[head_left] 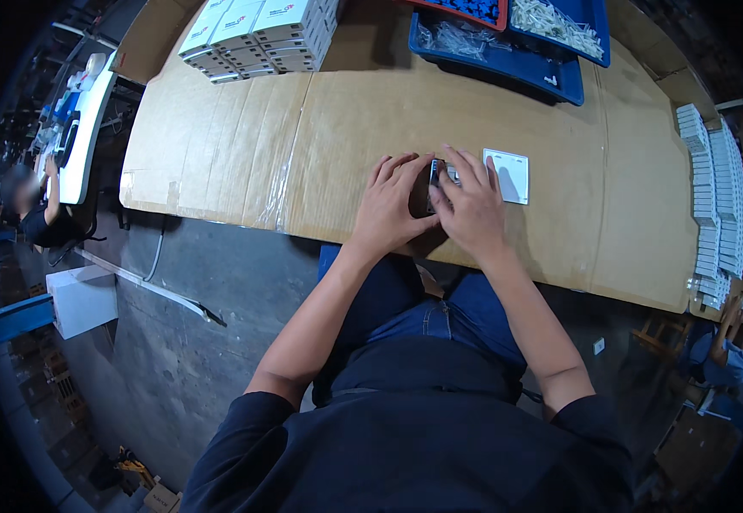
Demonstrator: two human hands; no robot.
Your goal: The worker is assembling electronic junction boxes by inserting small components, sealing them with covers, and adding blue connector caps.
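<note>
Both of my hands meet over the cardboard-covered table, around a small dark-edged part with white on it (434, 175). My left hand (389, 201) curls along its left side, thumb stretched toward the right hand. From the other side my right hand (474, 205) closes on the same part, fingers bent over its top. Most of the part is hidden by the fingers, so its kind cannot be made out. Just right of my right hand a white square plate (510, 177) lies flat, its left edge close to the fingers.
Stacked white boxes (256, 30) stand at the far left. A blue tray (508, 77) at the far side holds clear bags; a red tray (474, 7) has blue pieces. White stacked pieces (713, 197) line the right edge. People sit at left (42, 214) and right (726, 350).
</note>
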